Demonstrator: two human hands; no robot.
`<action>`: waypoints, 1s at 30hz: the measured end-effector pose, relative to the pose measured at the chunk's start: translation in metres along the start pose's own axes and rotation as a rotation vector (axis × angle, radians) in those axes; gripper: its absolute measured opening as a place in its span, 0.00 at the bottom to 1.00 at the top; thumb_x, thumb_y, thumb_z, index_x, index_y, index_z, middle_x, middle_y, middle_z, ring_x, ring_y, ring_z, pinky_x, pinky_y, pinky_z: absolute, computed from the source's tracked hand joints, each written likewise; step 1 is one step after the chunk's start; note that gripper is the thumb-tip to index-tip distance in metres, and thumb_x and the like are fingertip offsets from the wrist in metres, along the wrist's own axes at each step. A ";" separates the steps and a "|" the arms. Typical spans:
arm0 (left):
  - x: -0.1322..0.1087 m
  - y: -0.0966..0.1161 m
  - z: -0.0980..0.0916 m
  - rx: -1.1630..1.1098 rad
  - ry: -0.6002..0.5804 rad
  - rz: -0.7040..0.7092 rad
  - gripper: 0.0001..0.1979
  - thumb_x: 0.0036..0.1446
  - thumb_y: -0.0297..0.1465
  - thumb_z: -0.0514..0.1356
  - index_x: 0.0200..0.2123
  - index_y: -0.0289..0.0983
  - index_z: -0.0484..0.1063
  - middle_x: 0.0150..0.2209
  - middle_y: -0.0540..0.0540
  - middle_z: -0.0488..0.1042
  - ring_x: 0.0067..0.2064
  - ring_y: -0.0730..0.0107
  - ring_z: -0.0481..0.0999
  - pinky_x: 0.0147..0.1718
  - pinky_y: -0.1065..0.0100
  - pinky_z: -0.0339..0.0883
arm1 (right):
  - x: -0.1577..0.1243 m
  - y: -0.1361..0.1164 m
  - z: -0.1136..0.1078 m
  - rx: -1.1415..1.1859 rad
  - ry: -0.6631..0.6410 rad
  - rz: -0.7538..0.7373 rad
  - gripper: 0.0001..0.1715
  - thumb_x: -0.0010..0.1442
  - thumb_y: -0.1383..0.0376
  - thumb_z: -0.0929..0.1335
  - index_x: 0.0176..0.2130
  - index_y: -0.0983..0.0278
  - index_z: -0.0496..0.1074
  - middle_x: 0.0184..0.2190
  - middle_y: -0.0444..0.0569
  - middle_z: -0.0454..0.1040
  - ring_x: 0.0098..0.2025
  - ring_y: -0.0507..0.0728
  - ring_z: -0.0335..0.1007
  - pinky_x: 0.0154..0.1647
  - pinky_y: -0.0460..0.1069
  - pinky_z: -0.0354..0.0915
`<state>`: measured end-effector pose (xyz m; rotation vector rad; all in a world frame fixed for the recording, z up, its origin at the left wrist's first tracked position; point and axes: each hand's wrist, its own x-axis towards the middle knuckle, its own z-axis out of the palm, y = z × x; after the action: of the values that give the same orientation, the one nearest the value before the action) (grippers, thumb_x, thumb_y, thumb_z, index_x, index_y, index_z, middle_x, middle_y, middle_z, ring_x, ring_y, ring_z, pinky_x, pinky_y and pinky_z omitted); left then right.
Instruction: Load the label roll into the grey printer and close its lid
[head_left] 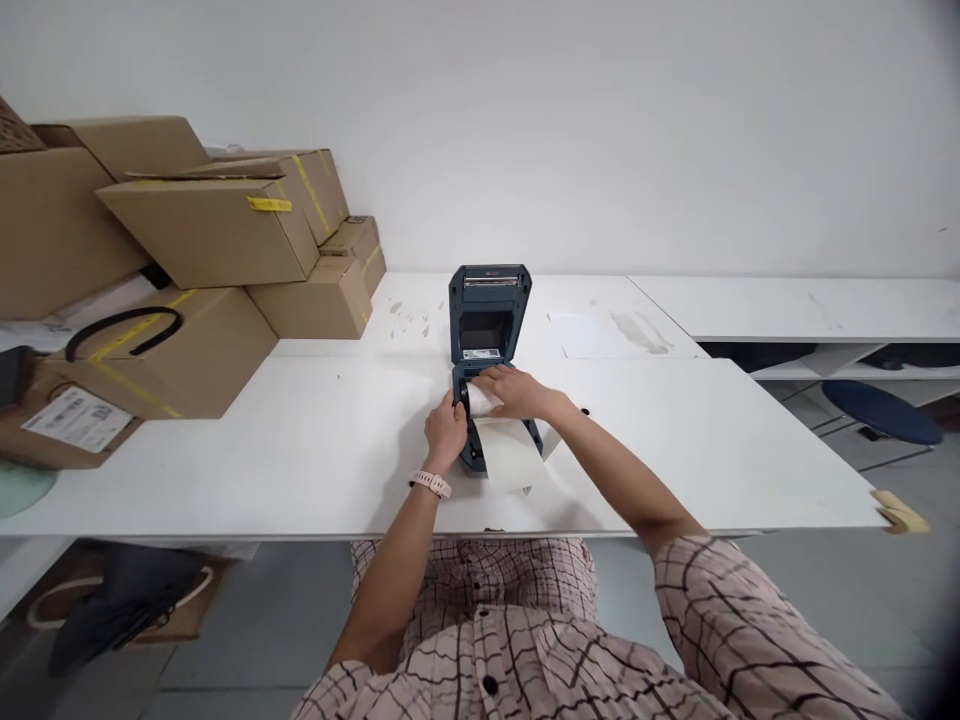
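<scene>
A dark blue-grey label printer [490, 315] stands on the white table with its lid raised. Inside its base lies a white roll of label paper [482, 400], and a strip of label paper [511, 457] runs out over the front toward me. My left hand [445, 432] grips the left side of the printer's base, thumb near the roll's left end. From the right, my right hand [516, 391] reaches over the base with its fingers curled on the roll. Its fingers cover part of the roll's right end.
Several cardboard boxes [217, 230] are stacked on the left of the table [337, 480], with a black band [124, 318] on one. A thin white sheet [589, 335] lies behind on the right. A blue stool [881, 410] stands beyond the right edge, and a dark bag [127, 595] sits below left.
</scene>
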<state>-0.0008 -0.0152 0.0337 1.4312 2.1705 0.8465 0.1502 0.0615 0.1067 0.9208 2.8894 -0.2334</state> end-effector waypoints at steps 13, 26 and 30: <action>0.005 -0.023 0.020 -0.574 0.097 0.005 0.21 0.61 0.34 0.57 0.56 0.38 0.75 0.53 0.40 0.79 0.52 0.56 0.78 0.52 0.60 0.69 | -0.094 -0.063 0.089 0.155 0.402 -0.017 0.29 0.70 0.60 0.65 0.67 0.66 0.62 0.70 0.60 0.59 0.72 0.67 0.55 0.67 0.65 0.62; 0.005 -0.021 0.022 -0.783 0.053 -0.071 0.23 0.59 0.34 0.61 0.57 0.34 0.73 0.55 0.36 0.76 0.53 0.57 0.77 0.53 0.58 0.68 | -0.095 -0.066 0.090 0.252 0.382 -0.013 0.34 0.69 0.53 0.66 0.69 0.63 0.59 0.71 0.61 0.57 0.71 0.69 0.54 0.63 0.67 0.63; 0.006 -0.019 0.020 -0.810 0.051 -0.085 0.23 0.59 0.34 0.61 0.57 0.34 0.72 0.56 0.36 0.76 0.55 0.56 0.76 0.55 0.58 0.68 | -0.096 -0.068 0.093 0.273 0.363 -0.015 0.34 0.69 0.54 0.66 0.68 0.64 0.59 0.71 0.60 0.57 0.72 0.69 0.53 0.64 0.67 0.62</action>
<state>-0.0031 -0.0097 0.0064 0.8966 1.5832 1.5039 0.1938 -0.0639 0.0366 1.0839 3.2547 -0.5242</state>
